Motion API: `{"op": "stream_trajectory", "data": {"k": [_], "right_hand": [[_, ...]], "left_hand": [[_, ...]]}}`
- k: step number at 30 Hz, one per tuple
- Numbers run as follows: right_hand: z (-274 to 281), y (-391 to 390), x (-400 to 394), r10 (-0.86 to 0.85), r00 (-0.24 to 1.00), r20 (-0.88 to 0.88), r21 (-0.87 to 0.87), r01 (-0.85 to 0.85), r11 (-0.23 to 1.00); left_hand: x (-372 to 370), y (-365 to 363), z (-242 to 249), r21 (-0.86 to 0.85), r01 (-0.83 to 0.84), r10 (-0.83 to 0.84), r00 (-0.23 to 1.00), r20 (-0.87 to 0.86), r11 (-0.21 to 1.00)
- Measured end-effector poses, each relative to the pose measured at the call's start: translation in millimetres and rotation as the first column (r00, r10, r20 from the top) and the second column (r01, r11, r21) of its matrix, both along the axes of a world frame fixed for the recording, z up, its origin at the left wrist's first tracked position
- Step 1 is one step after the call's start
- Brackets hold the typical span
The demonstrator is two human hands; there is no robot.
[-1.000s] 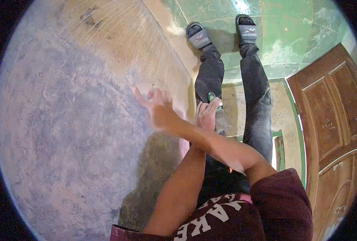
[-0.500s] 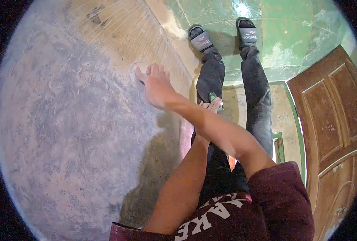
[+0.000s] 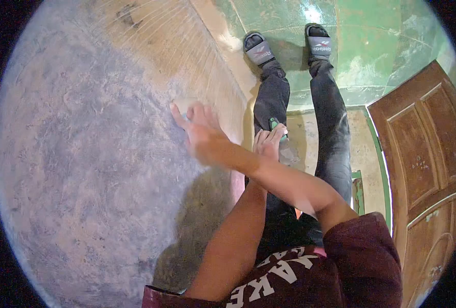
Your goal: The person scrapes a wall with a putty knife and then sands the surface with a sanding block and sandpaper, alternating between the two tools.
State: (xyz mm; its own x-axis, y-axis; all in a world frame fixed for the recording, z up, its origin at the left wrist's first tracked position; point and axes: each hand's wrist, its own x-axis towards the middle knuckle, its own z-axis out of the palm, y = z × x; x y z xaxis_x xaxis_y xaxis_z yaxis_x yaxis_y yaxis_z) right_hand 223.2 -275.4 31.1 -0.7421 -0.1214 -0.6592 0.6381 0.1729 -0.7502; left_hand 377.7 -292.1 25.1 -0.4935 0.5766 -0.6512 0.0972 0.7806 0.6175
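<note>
My right arm crosses over the left one, and my right hand (image 3: pixel 201 128) is at the mottled grey wall (image 3: pixel 94 149). Its fingers are bent around something pale and flat (image 3: pixel 186 104), too blurred to name, against the wall surface. Lower and to the right, my left hand (image 3: pixel 270 142) is closed on a green-handled tool (image 3: pixel 274 123) in front of my dark trousers. A greyish, blade-like part (image 3: pixel 289 154) shows beside that hand; the rest of the tool is hidden by my hand and right forearm.
Scratched tan plaster (image 3: pixel 151 36) covers the wall's upper part. My sandalled feet stand on a green, worn floor (image 3: pixel 364 56). At the right is a brown panelled door (image 3: pixel 418 149) beside a green frame (image 3: pixel 379 149). A small orange item (image 3: pixel 298 212) shows near my lap.
My right hand has moved slightly down along the wall, and the pale thing at its fingers now shows. More of the greyish part beside my left hand is visible.
</note>
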Motion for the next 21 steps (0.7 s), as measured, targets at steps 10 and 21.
{"op": "stream_trajectory", "data": {"k": [10, 21], "right_hand": [[3, 0, 14, -0.064, 0.997, -0.037, 0.006, 0.064, 0.998], [-26, -4, 5, -0.118, 0.991, -0.063, 0.071, 0.122, 0.990]], "left_hand": [[-6, 2, 6, -0.020, -0.027, 0.029, 0.996, 0.088, 0.999], [-15, 7, 15, -0.056, 0.012, -0.004, 0.991, 0.131, 0.998]]}}
